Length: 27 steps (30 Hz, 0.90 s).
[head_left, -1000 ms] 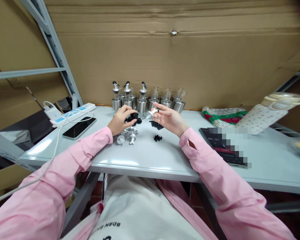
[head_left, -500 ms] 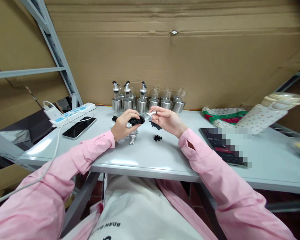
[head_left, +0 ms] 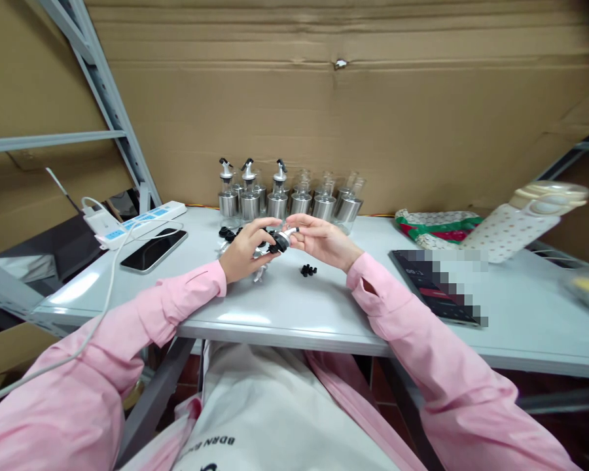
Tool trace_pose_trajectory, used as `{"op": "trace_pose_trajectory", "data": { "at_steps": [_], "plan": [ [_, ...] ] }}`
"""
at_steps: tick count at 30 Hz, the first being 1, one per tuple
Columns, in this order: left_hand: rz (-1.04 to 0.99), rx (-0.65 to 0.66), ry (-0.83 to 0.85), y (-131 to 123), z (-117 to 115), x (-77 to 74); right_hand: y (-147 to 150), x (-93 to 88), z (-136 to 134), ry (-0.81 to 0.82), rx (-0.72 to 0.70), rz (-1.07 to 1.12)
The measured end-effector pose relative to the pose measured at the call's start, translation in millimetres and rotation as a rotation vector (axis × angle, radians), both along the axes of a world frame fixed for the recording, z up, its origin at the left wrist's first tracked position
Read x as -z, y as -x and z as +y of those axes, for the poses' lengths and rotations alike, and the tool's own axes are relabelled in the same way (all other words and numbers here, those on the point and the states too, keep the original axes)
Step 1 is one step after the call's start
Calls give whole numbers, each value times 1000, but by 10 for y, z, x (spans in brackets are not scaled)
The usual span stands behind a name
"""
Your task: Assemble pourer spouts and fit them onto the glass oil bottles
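My left hand (head_left: 245,252) pinches a black cap (head_left: 275,243) above the white table (head_left: 324,307). My right hand (head_left: 321,241) grips a small silver pour spout (head_left: 289,233), its end meeting the black cap between both hands. Under my left hand lie loose white and silver spouts (head_left: 260,268). A little pile of small black pieces (head_left: 308,270) sits just below my right hand, and more black caps (head_left: 226,232) lie to the left. At the back stand several steel and glass oil bottles (head_left: 285,199); three on the left carry spouts.
A black phone (head_left: 153,248) lies at the left beside a white power strip (head_left: 142,219) with a cable. A dark tablet (head_left: 436,294) lies at the right, with patterned fabric (head_left: 436,226) and a dotted bottle (head_left: 525,226) behind it. Cardboard lines the back wall.
My hands came together and moved toward me; the black cap in my left hand now meets the silver spout in my right.
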<state>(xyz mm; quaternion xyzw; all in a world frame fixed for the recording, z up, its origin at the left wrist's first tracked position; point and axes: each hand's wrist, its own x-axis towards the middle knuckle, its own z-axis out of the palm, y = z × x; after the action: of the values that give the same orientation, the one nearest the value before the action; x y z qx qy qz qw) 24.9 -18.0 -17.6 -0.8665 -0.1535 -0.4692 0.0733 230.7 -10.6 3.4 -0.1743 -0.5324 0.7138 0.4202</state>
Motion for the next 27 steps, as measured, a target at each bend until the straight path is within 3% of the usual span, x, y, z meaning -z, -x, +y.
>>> {"op": "trace_pose_trajectory", "data": {
  "at_steps": [17, 27],
  "plan": [
    [40, 94, -68, 7, 21, 23, 13, 25, -19, -13, -41, -1],
    [72, 60, -79, 23, -29, -23, 39, 47, -30, 3, -32, -17]
  ]
}}
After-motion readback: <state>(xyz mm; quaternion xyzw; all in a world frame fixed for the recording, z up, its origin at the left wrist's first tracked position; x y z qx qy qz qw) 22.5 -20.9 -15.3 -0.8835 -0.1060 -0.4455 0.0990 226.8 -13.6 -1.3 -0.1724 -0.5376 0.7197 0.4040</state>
